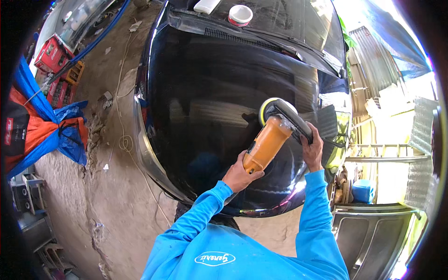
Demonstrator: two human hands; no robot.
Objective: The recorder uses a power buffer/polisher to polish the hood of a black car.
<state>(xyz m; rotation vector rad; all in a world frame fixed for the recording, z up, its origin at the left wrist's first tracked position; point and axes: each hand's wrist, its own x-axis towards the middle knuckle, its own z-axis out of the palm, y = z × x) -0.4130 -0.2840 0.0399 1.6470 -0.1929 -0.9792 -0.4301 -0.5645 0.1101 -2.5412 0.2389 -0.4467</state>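
An orange rotary polisher (267,141) with a black D-shaped handle lies over the black, glossy hood (210,91) of a car. My left hand (239,175) grips the rear of its orange body. My right hand (312,147) is closed around the lower end of the handle. The round polishing pad (266,111), with a yellow edge, is at the hood's right half, partly hidden by the handle; whether it spins cannot be told. Pale streaks and smears show on the hood's paint.
An open white tub (240,14) and a white bottle (207,5) stand near the windshield base. A thin cord (131,157) runs over the dirt floor at left. Red crates (54,57) are at the upper left; a ladder (388,159) and a blue jerrycan (363,191) are at right.
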